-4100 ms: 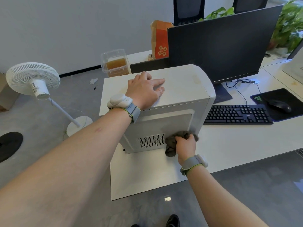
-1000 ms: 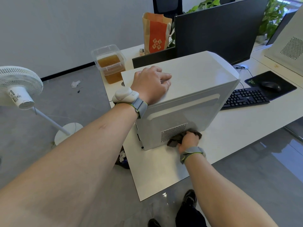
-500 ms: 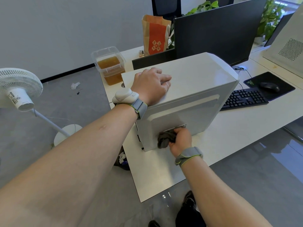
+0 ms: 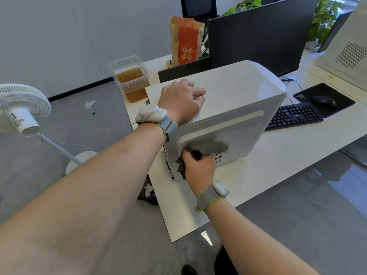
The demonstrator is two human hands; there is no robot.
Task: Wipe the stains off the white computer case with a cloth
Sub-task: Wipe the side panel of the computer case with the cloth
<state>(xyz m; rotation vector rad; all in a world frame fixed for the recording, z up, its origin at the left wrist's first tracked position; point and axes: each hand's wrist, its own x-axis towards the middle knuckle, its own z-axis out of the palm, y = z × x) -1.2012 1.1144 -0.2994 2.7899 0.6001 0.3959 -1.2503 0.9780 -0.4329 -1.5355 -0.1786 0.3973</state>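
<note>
My left hand [image 4: 183, 100] lies flat on top of the white computer case [image 4: 238, 108] at frame centre, steadying it (it looks heavy and stiff). My right hand [image 4: 199, 168] grips the soft grey cloth [image 4: 208, 146], bunched against its side panel.

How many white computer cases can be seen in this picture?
2. One white computer case stands on the desk under the left hand; a second case is at the far right, partly cut off.

Cloth [image 4: 206, 146] blurred, hiding case's vent [image 4: 218, 155]
</note>
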